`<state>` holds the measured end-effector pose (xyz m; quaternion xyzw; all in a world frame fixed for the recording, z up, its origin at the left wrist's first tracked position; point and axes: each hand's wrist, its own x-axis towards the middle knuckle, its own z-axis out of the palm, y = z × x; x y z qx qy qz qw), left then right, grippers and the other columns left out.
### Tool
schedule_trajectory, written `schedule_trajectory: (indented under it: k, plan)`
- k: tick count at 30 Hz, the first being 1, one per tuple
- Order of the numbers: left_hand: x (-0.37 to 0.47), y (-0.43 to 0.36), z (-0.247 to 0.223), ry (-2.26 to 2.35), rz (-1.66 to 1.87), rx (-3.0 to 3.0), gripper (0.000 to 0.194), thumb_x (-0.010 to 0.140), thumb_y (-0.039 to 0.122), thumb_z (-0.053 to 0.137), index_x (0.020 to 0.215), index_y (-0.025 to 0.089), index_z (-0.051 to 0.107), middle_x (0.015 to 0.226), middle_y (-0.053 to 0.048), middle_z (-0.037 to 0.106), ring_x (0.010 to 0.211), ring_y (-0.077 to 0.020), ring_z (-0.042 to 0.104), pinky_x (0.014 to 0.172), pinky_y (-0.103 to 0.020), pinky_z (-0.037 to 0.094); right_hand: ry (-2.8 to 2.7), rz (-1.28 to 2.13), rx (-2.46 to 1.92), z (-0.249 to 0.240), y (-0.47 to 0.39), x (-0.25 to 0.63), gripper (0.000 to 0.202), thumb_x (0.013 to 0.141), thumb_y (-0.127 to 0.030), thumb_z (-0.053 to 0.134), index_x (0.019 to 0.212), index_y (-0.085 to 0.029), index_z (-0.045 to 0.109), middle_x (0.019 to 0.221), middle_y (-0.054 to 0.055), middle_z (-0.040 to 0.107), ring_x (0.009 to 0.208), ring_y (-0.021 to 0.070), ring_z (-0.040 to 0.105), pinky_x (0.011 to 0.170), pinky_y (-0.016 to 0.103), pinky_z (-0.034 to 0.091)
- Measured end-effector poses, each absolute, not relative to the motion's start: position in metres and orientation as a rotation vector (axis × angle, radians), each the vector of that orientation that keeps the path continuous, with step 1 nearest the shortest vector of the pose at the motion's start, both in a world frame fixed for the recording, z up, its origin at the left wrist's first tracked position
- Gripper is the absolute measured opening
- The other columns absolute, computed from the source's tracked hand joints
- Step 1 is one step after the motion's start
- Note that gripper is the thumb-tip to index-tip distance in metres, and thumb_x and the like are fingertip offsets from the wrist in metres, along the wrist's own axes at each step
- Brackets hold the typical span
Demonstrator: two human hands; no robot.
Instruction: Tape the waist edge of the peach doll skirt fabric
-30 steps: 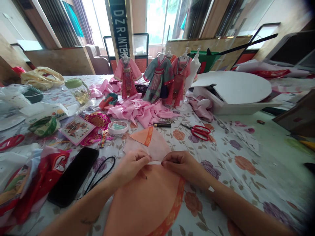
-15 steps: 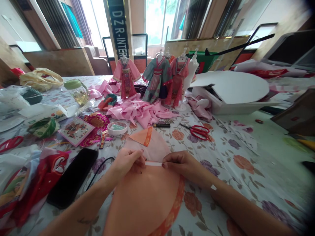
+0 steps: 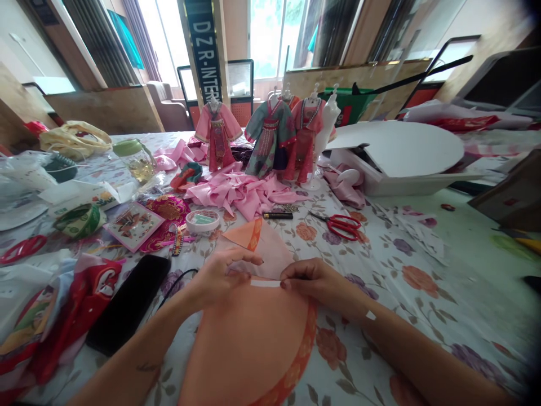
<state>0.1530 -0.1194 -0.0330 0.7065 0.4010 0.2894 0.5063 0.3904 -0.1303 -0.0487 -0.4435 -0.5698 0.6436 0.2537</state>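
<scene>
A peach fabric piece [image 3: 249, 344] with an orange patterned border lies on the table below my hands. Along its upper edge runs a short white tape strip [image 3: 265, 283]. At the strip's right end, my right hand [image 3: 310, 279] pinches it between thumb and fingers. My left hand [image 3: 226, 276] is by the left end, with its index finger stretched out away from the thumb and the thumb low against the fabric. Beyond the hands lies a paler sheer piece [image 3: 270, 248] with an orange-edged corner [image 3: 245, 232] folded over it. A small white scrap [image 3: 371, 315] sticks to my right forearm.
Red-handled scissors [image 3: 342, 225] and a black lighter-like object [image 3: 278, 215] lie ahead. A black phone [image 3: 129, 301] and tape roll [image 3: 203, 220] are to the left. Dressed doll forms [image 3: 270, 135] stand behind pink cloth [image 3: 240, 189]; a white round board [image 3: 414, 149] sits at right.
The left hand's fingers have opened from a pinch, the index finger lifting and stretching out. My right hand stays at the strip's right end. The view has shifted slightly.
</scene>
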Motion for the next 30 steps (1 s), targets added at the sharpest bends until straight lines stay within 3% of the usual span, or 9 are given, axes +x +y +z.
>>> schedule_trajectory:
  k: [7,16,23,30]
  plan:
    - [0.148,-0.114,-0.036,0.784,0.498,1.653,0.047,0.079,0.008,0.053,0.123,0.021,0.055,0.108,-0.01,0.063,0.107,-0.0229,0.058,0.087,-0.034,0.048,-1.66,1.67,-1.203,-0.049,-0.13,0.391,0.024,0.073,-0.04,0.066,0.072,-0.016,0.069,0.069,0.001,0.06,0.064,0.0129,0.05,0.059,0.024,0.035]
    - [0.154,-0.101,-0.035,0.71,0.37,1.703,0.052,0.073,0.014,0.064,0.123,0.022,0.055,0.085,-0.001,0.055,0.081,-0.0143,0.054,0.079,-0.03,0.048,-1.683,1.665,-1.226,-0.046,-0.128,0.39,0.024,0.072,-0.04,0.066,0.07,-0.016,0.068,0.066,0.001,0.058,0.061,0.0122,0.047,0.057,0.025,0.032]
    - [0.154,-0.106,-0.036,0.736,0.361,1.657,0.05,0.074,0.01,0.06,0.122,0.021,0.055,0.094,-0.005,0.059,0.091,-0.0175,0.057,0.08,-0.03,0.047,-1.658,1.676,-1.222,-0.048,-0.129,0.39,0.023,0.073,-0.039,0.066,0.072,-0.016,0.069,0.065,0.0,0.056,0.06,0.0112,0.044,0.056,0.025,0.03]
    - [0.154,-0.105,-0.036,0.775,0.388,1.635,0.051,0.072,0.006,0.06,0.121,0.019,0.057,0.088,-0.002,0.055,0.085,-0.0157,0.056,0.08,-0.03,0.048,-1.639,1.67,-1.231,-0.048,-0.13,0.39,0.02,0.075,-0.035,0.065,0.072,-0.016,0.069,0.067,0.0,0.057,0.062,0.0111,0.045,0.057,0.025,0.03]
